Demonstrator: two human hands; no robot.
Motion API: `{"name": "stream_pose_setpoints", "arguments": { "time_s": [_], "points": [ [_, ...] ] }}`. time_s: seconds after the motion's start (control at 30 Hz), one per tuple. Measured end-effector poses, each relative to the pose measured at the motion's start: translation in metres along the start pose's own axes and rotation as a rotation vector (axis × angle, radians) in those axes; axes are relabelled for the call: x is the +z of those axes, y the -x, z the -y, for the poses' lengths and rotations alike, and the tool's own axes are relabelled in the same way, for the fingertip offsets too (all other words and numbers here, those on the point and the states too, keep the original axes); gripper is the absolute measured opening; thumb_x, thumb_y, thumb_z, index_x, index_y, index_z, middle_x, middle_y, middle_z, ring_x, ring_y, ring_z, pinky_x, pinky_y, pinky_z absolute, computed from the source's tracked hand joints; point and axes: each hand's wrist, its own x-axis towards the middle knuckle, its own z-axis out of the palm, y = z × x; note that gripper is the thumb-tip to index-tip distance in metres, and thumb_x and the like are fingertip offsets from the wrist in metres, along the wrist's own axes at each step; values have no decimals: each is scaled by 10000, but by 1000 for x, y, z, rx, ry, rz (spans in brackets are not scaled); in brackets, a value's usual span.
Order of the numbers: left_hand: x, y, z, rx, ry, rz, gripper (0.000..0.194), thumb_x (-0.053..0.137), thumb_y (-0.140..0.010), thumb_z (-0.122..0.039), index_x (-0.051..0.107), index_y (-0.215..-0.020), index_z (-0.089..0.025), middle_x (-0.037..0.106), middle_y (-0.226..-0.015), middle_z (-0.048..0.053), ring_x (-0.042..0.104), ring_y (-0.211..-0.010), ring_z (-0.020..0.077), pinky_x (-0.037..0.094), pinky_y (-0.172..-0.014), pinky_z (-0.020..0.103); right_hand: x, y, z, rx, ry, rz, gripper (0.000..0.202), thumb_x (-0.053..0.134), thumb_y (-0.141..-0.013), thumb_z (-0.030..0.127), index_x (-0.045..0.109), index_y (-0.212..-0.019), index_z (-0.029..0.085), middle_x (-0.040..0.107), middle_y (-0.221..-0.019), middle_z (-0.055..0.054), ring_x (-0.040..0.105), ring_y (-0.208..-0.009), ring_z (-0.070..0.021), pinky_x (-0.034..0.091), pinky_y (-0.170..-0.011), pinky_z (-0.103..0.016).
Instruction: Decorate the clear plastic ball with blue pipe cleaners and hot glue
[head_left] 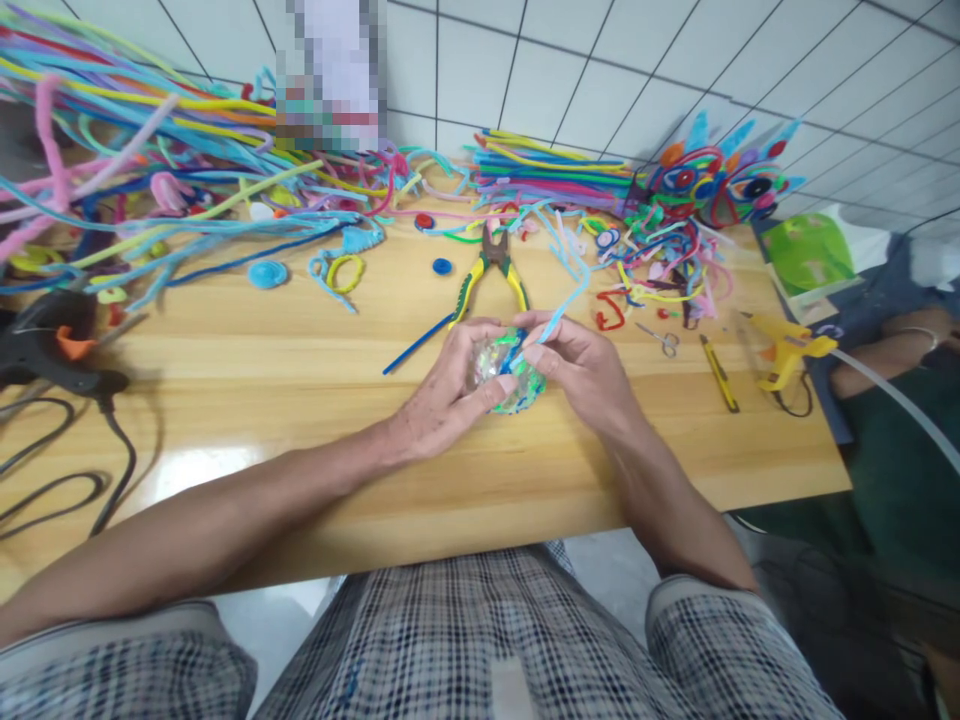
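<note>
Above the middle of the wooden table, my left hand [457, 385] is closed around a clear, rounded piece [486, 362] wrapped with green and blue fuzzy strands. My right hand [581, 365] pinches a light blue pipe cleaner [564, 312] against that piece, and its long bent end rises up and away. Fingers cover part of the wrapped piece, so its whole shape is hidden. Just beyond the hands lie yellow-green handled pliers [493, 262], jaws pointing away. A dark blue pipe cleaner [416, 346] lies by the left hand, and a small blue coil [442, 266] sits farther back.
Loose pipe cleaners [180, 130] heap at the back left; a bundle [555, 180] lies along the wall. A black glue gun [56, 345] with cord is at left. At right are small scissors [664, 342], a yellow cutter [720, 375], a yellow glue gun [787, 345] and another person's arm [885, 350].
</note>
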Motion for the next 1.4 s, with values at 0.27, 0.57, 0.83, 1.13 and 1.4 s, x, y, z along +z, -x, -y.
{"name": "stream_pose_setpoints", "arguments": {
  "time_s": [0.27, 0.57, 0.83, 1.13, 1.4],
  "points": [
    [-1, 0, 0, 9, -13, 20, 449, 659, -1129, -522, 508, -1481, -288, 594, -1565, 143, 590, -1488, 300, 506, -1289, 523, -1, 1, 7, 33, -39, 22, 358, 971, -820, 608, 844, -872, 278, 846, -1266, -49, 770, -1114, -249, 618, -1053, -413],
    [-2, 0, 2, 27, -14, 26, 444, 662, -1131, -521, 510, -1484, -300, 590, -1572, 133, 574, -1516, 300, 482, -1326, 528, 3, 2, 5, 39, -85, 5, 384, 982, -799, 634, 846, -867, 282, 852, -1297, -52, 782, -1232, -281, 625, -1087, -427],
    [1, 1, -1, 0, 16, 22, 410, 638, -1143, -524, 518, -1465, -300, 572, -1584, 131, 571, -1519, 295, 485, -1316, 539, 4, 4, 3, 14, -92, 15, 318, 982, -827, 577, 865, -894, 289, 846, -1314, -47, 769, -1288, -288, 610, -1122, -445],
    [8, 3, 1, -54, 66, -44, 347, 669, -1122, -445, 549, -1404, -282, 618, -1471, 107, 634, -1336, 263, 550, -1186, 463, 7, 8, 2, -10, -72, 1, 289, 986, -837, 534, 842, -918, 297, 828, -1324, -45, 759, -1292, -278, 608, -1125, -444],
    [9, 3, 3, -17, 89, -66, 357, 671, -1116, -470, 558, -1399, -284, 599, -1496, 109, 604, -1419, 295, 507, -1253, 525, 10, 7, 2, 34, -145, -32, 296, 1010, -791, 471, 815, -902, 278, 831, -1294, -26, 776, -1173, -250, 623, -1065, -409]
  ]
}}
